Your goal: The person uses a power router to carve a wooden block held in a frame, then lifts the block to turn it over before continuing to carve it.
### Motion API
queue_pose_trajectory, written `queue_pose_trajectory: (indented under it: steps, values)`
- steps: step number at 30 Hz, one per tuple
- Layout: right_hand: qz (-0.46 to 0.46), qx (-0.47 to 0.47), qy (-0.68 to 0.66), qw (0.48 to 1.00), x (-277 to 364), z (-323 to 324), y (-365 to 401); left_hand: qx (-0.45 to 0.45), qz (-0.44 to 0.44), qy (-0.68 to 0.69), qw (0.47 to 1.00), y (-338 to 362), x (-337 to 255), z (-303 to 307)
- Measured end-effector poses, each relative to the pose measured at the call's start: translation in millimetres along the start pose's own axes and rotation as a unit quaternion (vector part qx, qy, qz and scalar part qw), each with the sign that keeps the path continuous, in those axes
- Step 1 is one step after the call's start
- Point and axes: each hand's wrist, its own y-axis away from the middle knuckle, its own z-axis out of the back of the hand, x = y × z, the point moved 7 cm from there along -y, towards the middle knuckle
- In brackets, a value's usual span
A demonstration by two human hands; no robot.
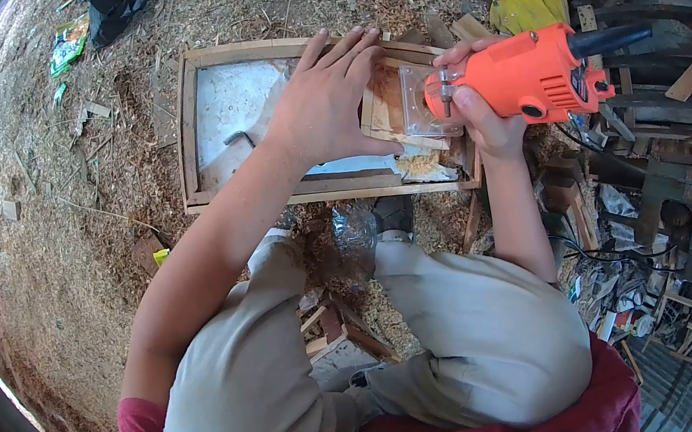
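Note:
My right hand grips an orange trim router near its clear base. The router lies tilted on its side, its base against a small wooden piece. My left hand is spread over the left end of that piece, thumb along the near side and fingertips by the far rail. What lies under the palm is hidden. Both stand within a shallow wooden-framed tray with a white, worn bottom. A bent hex key lies in it, left of my wrist. Sawdust sits near the router.
Wood shavings cover the ground. A yellow cloth lies beyond the router. Wood scraps, black cables and machine parts clutter the right side. A clear plastic bottle is between my knees and the tray.

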Motion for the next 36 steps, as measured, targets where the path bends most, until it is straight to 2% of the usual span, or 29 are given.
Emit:
queue_pose_trajectory:
  steps: [15,21,27,36]
  values:
    - [0.006,-0.004,0.012,1.000,0.2,-3.1,-0.8,0.005,0.004,-0.017,1.000,1.2,2.4,-3.5]
    - [-0.025,-0.004,-0.018,1.000,3.2,-7.0,-1.7,0.005,0.007,-0.007,1.000,1.1,3.0,-4.1]
    - [0.015,-0.034,-0.007,0.999,-4.6,1.3,-2.8,-0.001,0.004,-0.004,1.000,0.7,3.4,-3.5]
    - [-0.004,-0.039,0.000,0.999,-1.8,5.6,-3.3,0.000,0.004,-0.002,1.000,-0.2,0.8,-0.1]
